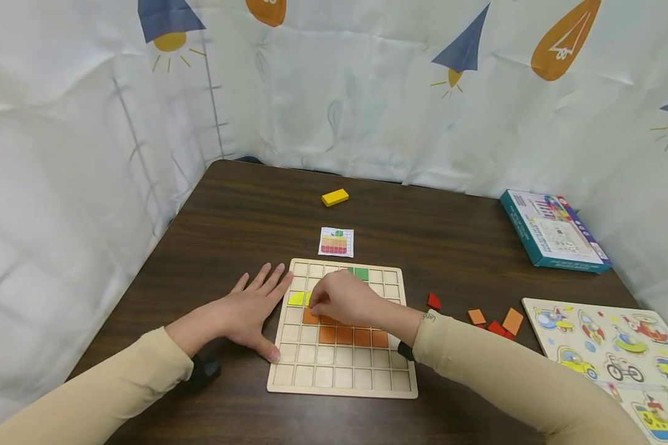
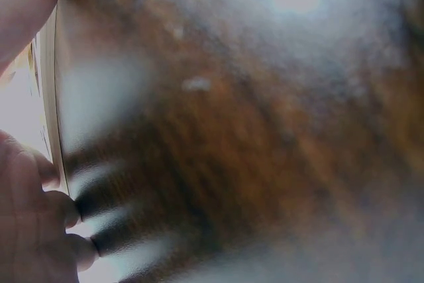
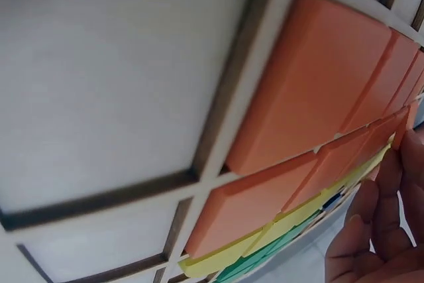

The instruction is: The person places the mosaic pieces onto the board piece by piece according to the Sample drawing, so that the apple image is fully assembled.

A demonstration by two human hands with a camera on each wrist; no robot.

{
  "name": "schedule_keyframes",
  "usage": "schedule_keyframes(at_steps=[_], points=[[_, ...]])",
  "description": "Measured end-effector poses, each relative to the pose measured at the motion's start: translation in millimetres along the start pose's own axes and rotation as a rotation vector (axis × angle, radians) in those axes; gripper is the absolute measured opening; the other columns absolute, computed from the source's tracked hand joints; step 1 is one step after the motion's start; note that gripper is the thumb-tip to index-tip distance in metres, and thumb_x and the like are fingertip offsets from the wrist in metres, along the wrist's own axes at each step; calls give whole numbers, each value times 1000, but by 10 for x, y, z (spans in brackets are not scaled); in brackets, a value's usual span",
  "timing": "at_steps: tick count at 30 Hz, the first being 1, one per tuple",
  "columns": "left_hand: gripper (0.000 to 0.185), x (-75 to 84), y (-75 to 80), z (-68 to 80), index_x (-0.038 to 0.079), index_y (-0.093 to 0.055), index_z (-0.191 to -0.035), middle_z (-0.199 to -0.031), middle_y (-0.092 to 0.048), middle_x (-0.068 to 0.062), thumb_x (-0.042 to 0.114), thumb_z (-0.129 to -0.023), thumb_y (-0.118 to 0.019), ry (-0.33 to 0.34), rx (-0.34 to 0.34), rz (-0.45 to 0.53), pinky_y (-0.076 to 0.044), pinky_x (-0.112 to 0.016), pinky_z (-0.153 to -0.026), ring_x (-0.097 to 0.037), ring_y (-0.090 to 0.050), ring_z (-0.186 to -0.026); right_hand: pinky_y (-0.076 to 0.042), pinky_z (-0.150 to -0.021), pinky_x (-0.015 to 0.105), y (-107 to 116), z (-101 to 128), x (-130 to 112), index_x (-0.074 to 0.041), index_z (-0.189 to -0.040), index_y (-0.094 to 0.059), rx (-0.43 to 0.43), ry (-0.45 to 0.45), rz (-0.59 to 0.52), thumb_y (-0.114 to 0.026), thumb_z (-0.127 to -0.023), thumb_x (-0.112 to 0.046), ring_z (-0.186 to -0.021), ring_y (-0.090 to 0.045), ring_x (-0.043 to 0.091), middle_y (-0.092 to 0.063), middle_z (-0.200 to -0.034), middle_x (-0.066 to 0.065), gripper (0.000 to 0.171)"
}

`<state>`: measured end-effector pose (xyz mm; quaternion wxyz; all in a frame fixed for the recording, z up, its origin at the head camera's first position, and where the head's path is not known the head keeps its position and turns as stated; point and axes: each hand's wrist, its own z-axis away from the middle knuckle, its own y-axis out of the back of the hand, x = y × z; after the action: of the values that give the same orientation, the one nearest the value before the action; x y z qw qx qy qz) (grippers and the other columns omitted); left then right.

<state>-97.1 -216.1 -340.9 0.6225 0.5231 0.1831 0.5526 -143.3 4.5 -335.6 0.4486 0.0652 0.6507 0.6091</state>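
A wooden grid board (image 1: 323, 374) lies on the dark table. My right hand (image 1: 347, 300) is over its left upper part, pinching an orange square tile (image 3: 404, 127) tilted at the end of an orange row. Below that row sits another line of orange tiles (image 1: 344, 335). Yellow tiles (image 1: 296, 298) lie just above, partly hidden by the hand, and green tiles (image 1: 362, 273) show near the top. My left hand (image 1: 250, 312) is spread with straight fingers along the board's left edge, its thumb and fingertips right at the rim.
Right of the board lie a red quarter-round tile (image 1: 433, 301), loose orange tiles (image 1: 513, 321) and red tiles (image 1: 496, 328). A picture puzzle board (image 1: 601, 346) and a box (image 1: 556, 232) are farther right. Beyond the grid are a pattern card (image 1: 336, 241) and a yellow block (image 1: 334, 198).
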Motion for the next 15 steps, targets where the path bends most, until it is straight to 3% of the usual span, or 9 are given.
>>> schedule_keyframes(at_steps=[8, 15], points=[[145, 14, 0, 11, 1, -7, -164, -171, 0, -26, 68, -63, -87, -3, 1, 8, -5, -78, -117, -52, 2, -156, -55, -77, 23, -39, -4, -35, -14, -89, -81, 16, 1, 99, -78, -92, -17, -78, -65, 6, -78, -86, -5, 5], [145, 10, -8, -5, 2, -7, -164, -171, 1, -24, 67, -63, -88, 9, -4, 12, -4, -77, -118, -51, 3, -157, -55, -77, 25, 39, 113, 62, -13, -93, -80, 49, -6, 20, -80, -91, -17, -80, -65, 7, -77, -88, -5, 4]])
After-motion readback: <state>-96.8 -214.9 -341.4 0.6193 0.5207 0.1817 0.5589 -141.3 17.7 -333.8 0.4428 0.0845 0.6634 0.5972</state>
